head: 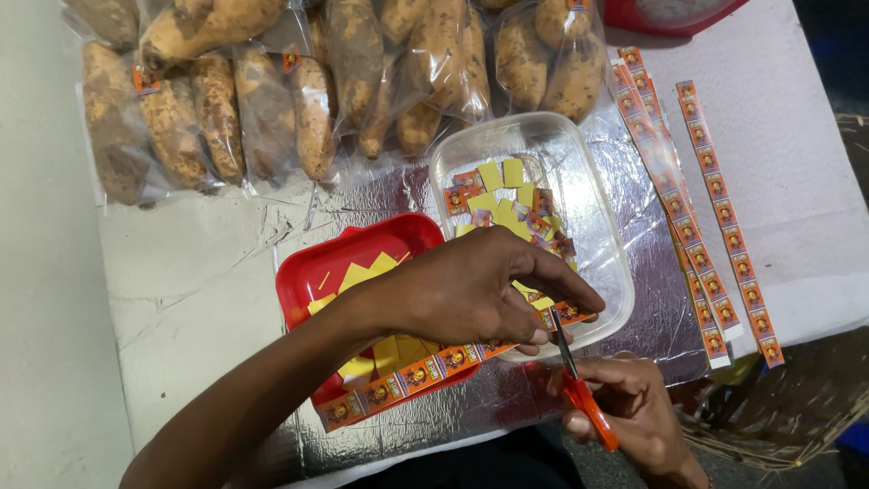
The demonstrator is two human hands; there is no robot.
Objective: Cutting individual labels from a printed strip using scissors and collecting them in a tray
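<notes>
My left hand (480, 290) pinches a long strip of small orange stickers (425, 371) that runs across the red tray toward the clear container. My right hand (634, 412) grips red-handled scissors (579, 385), whose blades meet the strip near its right end, just below my left fingertips. The clear plastic container (602, 222) holds several cut sticker pieces, some orange and some showing yellow backs. The red tray (312, 267) under my left wrist holds yellow paper scraps.
Bags of sweet potatoes (272, 100) lie along the far side of the foil-covered table (199, 290). More uncut sticker strips (715, 208) lie on the white surface at right. A red object (670, 14) sits at the top right edge.
</notes>
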